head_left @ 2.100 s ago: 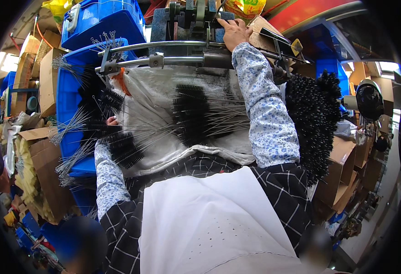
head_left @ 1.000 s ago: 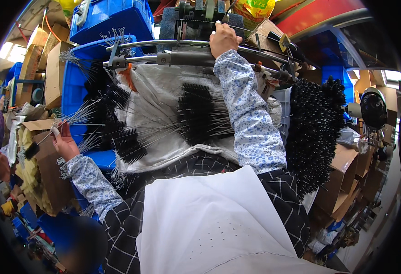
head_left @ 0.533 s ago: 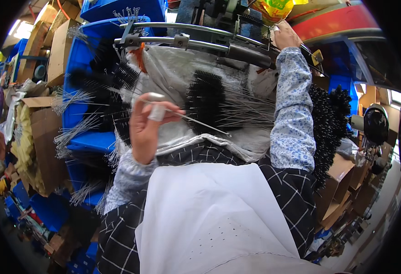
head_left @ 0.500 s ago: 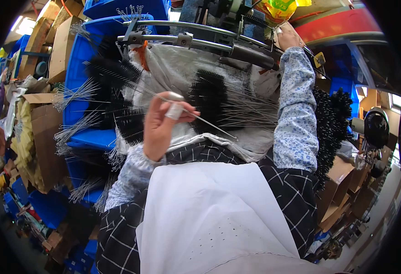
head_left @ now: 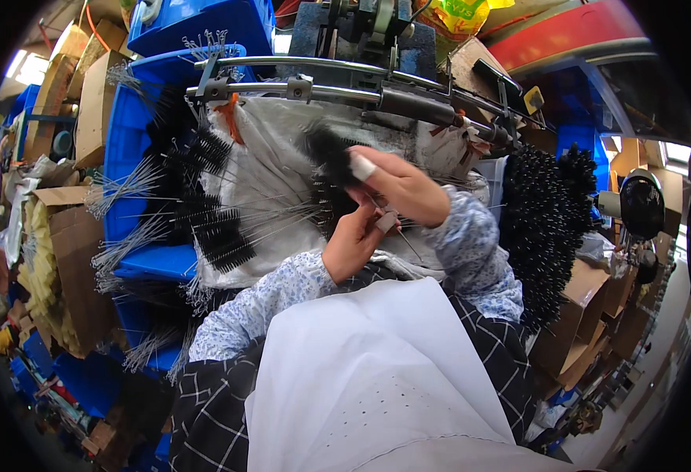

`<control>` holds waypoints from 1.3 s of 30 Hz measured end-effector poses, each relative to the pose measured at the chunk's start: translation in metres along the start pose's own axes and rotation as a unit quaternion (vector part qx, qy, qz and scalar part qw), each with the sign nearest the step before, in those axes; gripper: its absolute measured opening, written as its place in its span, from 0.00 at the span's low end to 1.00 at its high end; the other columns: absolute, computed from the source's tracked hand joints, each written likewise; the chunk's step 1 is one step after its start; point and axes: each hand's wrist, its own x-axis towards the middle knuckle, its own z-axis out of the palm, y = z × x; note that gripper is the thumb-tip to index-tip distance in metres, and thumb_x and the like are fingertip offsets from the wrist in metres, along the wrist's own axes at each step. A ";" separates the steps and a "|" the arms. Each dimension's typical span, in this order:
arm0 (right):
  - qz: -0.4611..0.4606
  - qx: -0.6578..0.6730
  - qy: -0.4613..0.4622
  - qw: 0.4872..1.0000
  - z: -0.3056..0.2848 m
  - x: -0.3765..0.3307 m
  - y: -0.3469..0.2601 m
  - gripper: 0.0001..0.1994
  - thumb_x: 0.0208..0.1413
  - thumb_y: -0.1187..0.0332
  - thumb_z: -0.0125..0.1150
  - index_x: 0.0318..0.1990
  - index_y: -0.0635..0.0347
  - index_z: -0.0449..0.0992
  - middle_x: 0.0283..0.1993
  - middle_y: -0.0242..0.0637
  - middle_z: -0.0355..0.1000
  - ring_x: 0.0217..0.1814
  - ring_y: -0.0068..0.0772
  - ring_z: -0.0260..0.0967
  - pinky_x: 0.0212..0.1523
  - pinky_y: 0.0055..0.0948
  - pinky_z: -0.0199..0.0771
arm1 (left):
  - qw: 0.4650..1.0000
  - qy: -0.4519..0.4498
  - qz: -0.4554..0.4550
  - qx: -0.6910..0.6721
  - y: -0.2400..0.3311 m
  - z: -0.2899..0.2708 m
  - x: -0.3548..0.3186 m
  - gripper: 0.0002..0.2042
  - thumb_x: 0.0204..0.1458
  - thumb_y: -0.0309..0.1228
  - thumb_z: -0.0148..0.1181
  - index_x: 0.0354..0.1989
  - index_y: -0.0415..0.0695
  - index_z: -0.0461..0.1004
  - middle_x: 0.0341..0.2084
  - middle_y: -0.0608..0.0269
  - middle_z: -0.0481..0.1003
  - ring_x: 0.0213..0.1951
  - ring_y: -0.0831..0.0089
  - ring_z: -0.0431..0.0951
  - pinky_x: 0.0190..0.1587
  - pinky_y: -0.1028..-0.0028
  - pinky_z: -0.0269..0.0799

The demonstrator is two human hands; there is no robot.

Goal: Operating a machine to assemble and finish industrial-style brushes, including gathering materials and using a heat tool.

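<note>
In front of my lap, my left hand (head_left: 359, 240) is closed in a pinch round a thin metal wire stem. Just above it and to the right, my right hand (head_left: 403, 187) has its fingers curled against the black bristles of a wire brush (head_left: 326, 151), which are smeared by motion. White wrapping covers fingers on both hands. Whether the pinched stem belongs to that same brush is partly hidden by the fingers. More black brushes (head_left: 226, 236) lie on the grey-white cloth (head_left: 271, 169) to the left, and others sit behind my hands.
A machine with metal rods (head_left: 326, 90) crosses the far side. Blue bins (head_left: 117, 165) with bundled brushes stand left. A dense stack of black brushes (head_left: 546, 228) rises at the right, near cardboard boxes (head_left: 578, 303) and a small black fan (head_left: 644, 206).
My right hand has come back from the machine at the far right to meet my left hand. The left hand has shifted right, and the brush bristles now show above the hands.
</note>
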 end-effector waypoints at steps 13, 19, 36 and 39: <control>-0.026 -0.630 0.518 0.578 -0.165 0.074 0.026 0.13 0.51 0.59 0.48 0.45 0.38 0.71 0.33 0.30 0.70 0.42 0.33 0.63 0.45 0.36 0.59 | 0.789 0.386 -0.100 0.467 0.041 -0.209 -0.122 0.11 0.50 0.30 0.52 0.39 0.37 0.65 0.28 0.62 0.66 0.28 0.77 0.64 0.32 0.77 0.62; -0.033 -0.637 0.492 0.593 -0.163 0.075 0.019 0.14 0.51 0.60 0.48 0.46 0.37 0.70 0.34 0.28 0.70 0.43 0.32 0.62 0.46 0.36 0.57 | 0.792 0.459 -0.047 0.400 0.023 -0.233 -0.137 0.08 0.50 0.29 0.52 0.35 0.38 0.66 0.27 0.66 0.69 0.28 0.82 0.65 0.32 0.82 0.62; 0.047 -0.587 0.547 0.595 -0.183 0.065 0.034 0.23 0.45 0.60 0.50 0.52 0.51 0.64 0.53 0.34 0.60 0.56 0.35 0.53 0.52 0.48 0.48 | 0.778 0.512 0.180 0.315 0.080 -0.224 -0.104 0.06 0.55 0.30 0.44 0.37 0.40 0.65 0.29 0.69 0.65 0.32 0.83 0.64 0.37 0.82 0.64; -0.031 -0.528 0.554 0.643 -0.179 0.069 0.035 0.22 0.45 0.62 0.51 0.51 0.52 0.65 0.50 0.35 0.63 0.54 0.35 0.57 0.52 0.46 0.51 | 0.760 0.527 0.288 0.247 0.112 -0.225 -0.104 0.09 0.55 0.31 0.44 0.38 0.38 0.65 0.33 0.66 0.65 0.36 0.80 0.66 0.38 0.81 0.65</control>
